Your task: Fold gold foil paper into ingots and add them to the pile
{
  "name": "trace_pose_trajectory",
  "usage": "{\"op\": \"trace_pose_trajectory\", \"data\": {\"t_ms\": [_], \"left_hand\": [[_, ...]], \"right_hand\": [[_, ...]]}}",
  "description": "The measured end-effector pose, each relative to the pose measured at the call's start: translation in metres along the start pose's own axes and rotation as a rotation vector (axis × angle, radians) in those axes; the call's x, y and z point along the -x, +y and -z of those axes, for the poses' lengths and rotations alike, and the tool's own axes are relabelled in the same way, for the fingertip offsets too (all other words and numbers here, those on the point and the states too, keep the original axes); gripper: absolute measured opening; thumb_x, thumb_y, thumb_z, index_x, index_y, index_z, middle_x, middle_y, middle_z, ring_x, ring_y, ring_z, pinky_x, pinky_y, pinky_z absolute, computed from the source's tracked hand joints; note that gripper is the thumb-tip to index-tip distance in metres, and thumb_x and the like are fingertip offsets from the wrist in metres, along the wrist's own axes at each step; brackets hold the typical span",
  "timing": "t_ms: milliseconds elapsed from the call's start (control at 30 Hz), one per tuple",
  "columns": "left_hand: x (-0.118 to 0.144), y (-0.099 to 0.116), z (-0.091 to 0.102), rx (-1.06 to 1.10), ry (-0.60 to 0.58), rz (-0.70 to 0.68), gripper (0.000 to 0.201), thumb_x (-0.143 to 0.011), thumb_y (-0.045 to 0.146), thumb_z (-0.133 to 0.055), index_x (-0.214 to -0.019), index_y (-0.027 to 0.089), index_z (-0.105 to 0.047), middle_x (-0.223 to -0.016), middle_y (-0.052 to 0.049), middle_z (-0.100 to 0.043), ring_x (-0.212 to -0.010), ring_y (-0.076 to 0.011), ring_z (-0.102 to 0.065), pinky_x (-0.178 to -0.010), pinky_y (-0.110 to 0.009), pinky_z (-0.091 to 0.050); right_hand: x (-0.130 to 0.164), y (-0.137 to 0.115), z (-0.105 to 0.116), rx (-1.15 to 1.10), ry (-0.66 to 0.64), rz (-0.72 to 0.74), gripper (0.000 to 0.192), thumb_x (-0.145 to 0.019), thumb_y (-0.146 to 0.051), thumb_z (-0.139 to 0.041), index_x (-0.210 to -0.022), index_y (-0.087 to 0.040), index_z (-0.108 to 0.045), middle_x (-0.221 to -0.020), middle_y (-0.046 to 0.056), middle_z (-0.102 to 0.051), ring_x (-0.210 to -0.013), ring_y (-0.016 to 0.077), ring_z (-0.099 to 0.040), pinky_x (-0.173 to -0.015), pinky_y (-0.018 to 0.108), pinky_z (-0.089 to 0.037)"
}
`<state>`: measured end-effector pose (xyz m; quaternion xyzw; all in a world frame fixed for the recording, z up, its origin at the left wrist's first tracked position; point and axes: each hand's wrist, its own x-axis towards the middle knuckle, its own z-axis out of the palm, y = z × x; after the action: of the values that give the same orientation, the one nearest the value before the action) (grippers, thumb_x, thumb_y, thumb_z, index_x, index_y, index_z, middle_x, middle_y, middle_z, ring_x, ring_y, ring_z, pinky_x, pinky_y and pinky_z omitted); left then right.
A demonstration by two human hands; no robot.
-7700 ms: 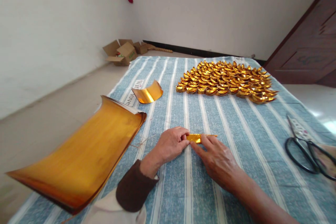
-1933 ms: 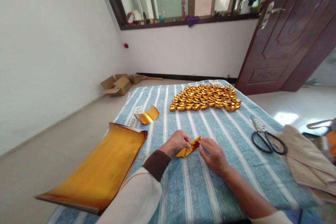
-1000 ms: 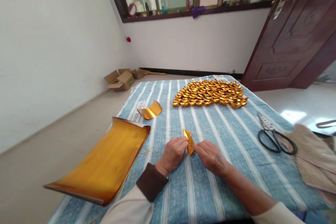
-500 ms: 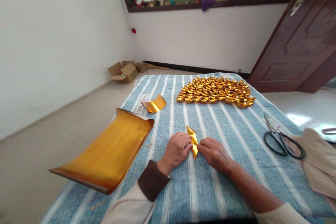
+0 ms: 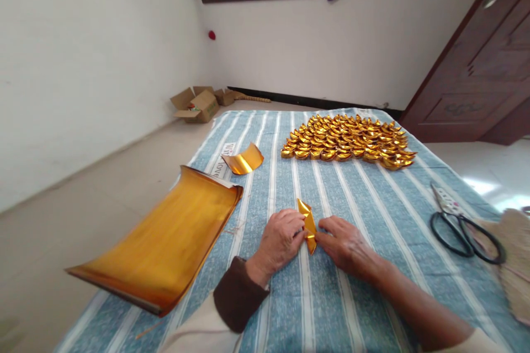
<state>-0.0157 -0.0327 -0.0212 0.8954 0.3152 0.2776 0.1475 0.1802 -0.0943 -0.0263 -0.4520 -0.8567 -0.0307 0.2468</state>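
A narrow piece of folded gold foil paper [image 5: 307, 219] lies on the striped cloth between my two hands, pointed at its far and near ends. My left hand [image 5: 283, 236] presses on its left side, with the fingertips closed on the paper. From the right, my right hand [image 5: 344, 240] pinches at the paper's lower right edge with thumb and forefinger. Past my hands, many folded gold paper ingots [image 5: 348, 140] stand packed in rows. Left of my left hand rests a stack of large gold foil sheets [image 5: 161, 237]; a smaller curled gold sheet [image 5: 245, 160] sits beyond it.
Black-handled scissors [image 5: 461, 229] lie at the right of the blue-and-white striped tablecloth [image 5: 285, 309], beside a beige fabric piece [image 5: 517, 270]. An open cardboard box [image 5: 197, 105] stands on the floor behind. A brown door [image 5: 467, 71] is at the far right.
The view has tilted down slightly and shifted. My right hand has its forefinger lifted a little more from the paper; my left hand stays on the folded piece.
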Motion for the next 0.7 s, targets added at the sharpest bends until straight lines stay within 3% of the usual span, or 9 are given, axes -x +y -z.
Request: {"op": "trace_pose_trajectory", "data": {"t_ms": [200, 700], "left_hand": [[-0.001, 0.0, 0.002, 0.045, 0.008, -0.01, 0.011, -0.085, 0.023, -0.064, -0.095, 0.019, -0.068, -0.102, -0.005, -0.074, -0.101, -0.0229, -0.064, -0.089, -0.042, -0.049], [0.0, -0.004, 0.004, 0.167, -0.023, 0.099, 0.019, -0.081, 0.021, -0.068, -0.1, 0.02, -0.069, -0.107, -0.006, -0.072, -0.107, -0.0241, -0.062, -0.091, -0.044, -0.048]], "right_hand": [[-0.007, 0.003, -0.003, -0.153, 0.048, -0.068, 0.021, -0.094, -0.02, -0.048, -0.088, -0.02, -0.068, -0.104, 0.009, -0.062, -0.09, 0.0213, -0.056, -0.077, 0.035, -0.046], [-0.013, -0.004, -0.014, -0.263, 0.146, -0.341, 0.022, -0.091, -0.024, -0.053, -0.075, -0.02, -0.068, -0.113, 0.011, -0.061, -0.107, 0.0273, -0.055, -0.091, 0.049, -0.046]]}}
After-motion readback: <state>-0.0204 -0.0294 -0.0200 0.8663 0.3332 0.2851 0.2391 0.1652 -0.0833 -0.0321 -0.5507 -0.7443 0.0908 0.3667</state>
